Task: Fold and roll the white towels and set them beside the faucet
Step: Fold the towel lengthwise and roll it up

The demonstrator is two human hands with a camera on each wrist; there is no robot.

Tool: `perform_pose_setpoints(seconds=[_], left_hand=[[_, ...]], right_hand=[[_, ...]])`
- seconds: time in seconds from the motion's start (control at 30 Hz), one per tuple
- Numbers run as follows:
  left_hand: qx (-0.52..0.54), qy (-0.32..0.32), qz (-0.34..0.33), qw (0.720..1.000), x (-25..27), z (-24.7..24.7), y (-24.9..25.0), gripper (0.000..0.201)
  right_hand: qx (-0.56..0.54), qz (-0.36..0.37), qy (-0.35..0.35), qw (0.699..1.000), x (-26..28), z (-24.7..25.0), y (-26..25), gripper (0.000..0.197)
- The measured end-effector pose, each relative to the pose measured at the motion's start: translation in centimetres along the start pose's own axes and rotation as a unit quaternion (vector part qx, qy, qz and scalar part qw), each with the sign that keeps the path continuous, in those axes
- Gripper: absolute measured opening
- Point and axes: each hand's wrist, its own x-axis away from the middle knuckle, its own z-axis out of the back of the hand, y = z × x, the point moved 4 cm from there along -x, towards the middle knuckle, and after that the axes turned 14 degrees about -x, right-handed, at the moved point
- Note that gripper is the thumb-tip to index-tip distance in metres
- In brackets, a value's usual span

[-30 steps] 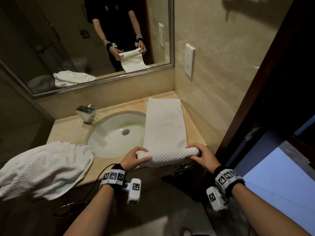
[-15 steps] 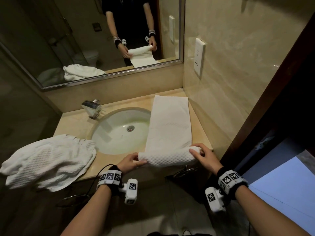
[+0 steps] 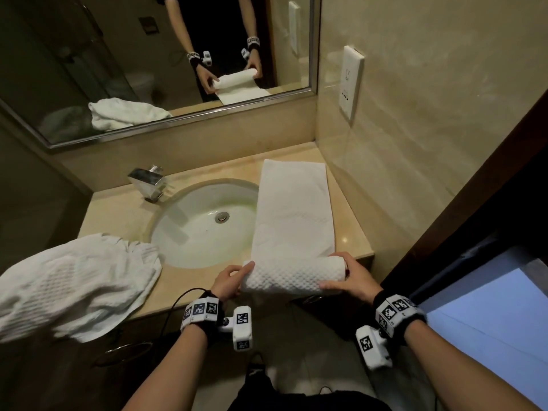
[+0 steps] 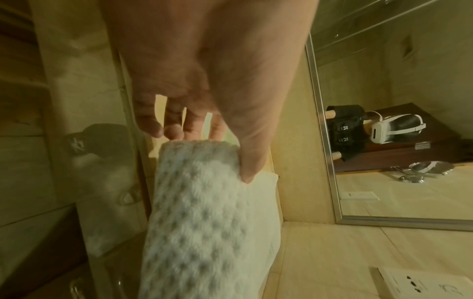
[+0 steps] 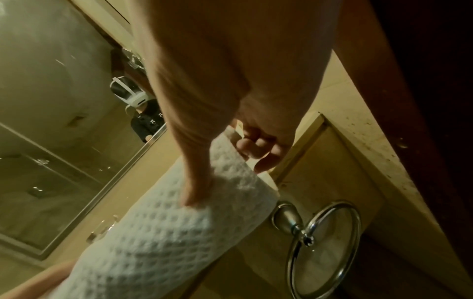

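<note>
A long folded white towel (image 3: pixel 293 212) lies on the counter right of the sink, its near end wound into a waffle-textured roll (image 3: pixel 292 275) at the front edge. My left hand (image 3: pixel 229 278) grips the roll's left end (image 4: pixel 199 153), thumb on top and fingers behind. Over the right end, my right hand (image 3: pixel 348 277) curls its thumb across the roll (image 5: pixel 184 212) with the fingers at the end face. A second white towel (image 3: pixel 71 283) lies crumpled at the counter's left. The chrome faucet (image 3: pixel 148 180) stands behind the sink's left side.
The oval sink (image 3: pixel 204 223) fills the counter's middle. A mirror (image 3: pixel 166 63) runs along the back wall and a socket plate (image 3: pixel 351 81) sits on the right wall. A chrome towel ring (image 5: pixel 325 248) hangs below the counter front. A dark door frame (image 3: pixel 474 185) stands at the right.
The roll at the towel's near end has grown thicker as both hands turned it forward, and the flat stretch looks shorter. The head view has dipped and shifted left.
</note>
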Motion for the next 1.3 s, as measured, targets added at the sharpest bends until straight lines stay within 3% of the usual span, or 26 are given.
perform_pose_setpoints(seconds=[0.07,0.27,0.43,0.57,0.83,1.03,1.1,1.2,1.3], left_hand=[[-0.002,-0.013,-0.006,1.0,-0.5,0.2,-0.1,0.07],[-0.012,-0.058,-0.024,0.998,-1.4,0.3,-0.2,0.041],[-0.046,-0.072,-0.053,0.995,-1.1,1.2,0.6,0.072],[-0.065,-0.099,-0.081,0.99,-0.4,1.6,0.7,0.046],[-0.164,-0.142,-0.194,0.957,2.6,3.1,0.3,0.033],[-0.259,-0.15,-0.265,0.916,4.6,2.8,-0.5,0.044],[-0.285,-0.137,-0.274,0.908,5.0,2.2,-1.0,0.049],[-0.35,-0.11,-0.298,0.881,5.9,0.9,-1.3,0.058],[-0.413,-0.089,-0.289,0.859,6.8,-0.3,-1.7,0.06]], right_hand=[[-0.02,0.007,0.02,1.0,-0.1,0.0,0.5,0.063],[-0.087,-0.013,0.041,0.995,0.1,-0.1,0.8,0.056],[-0.107,-0.007,0.062,0.992,0.7,-0.6,0.6,0.051],[-0.105,0.0,0.041,0.994,1.4,-0.5,0.7,0.05],[0.084,0.072,-0.038,0.993,4.0,0.0,-0.3,0.04],[0.15,0.117,-0.015,0.982,6.0,-0.9,1.3,0.038],[0.202,0.136,0.003,0.97,6.7,-1.2,1.9,0.045],[0.306,0.207,-0.016,0.929,7.4,-2.0,2.6,0.059],[0.314,0.201,-0.019,0.928,7.4,-2.4,3.4,0.056]])
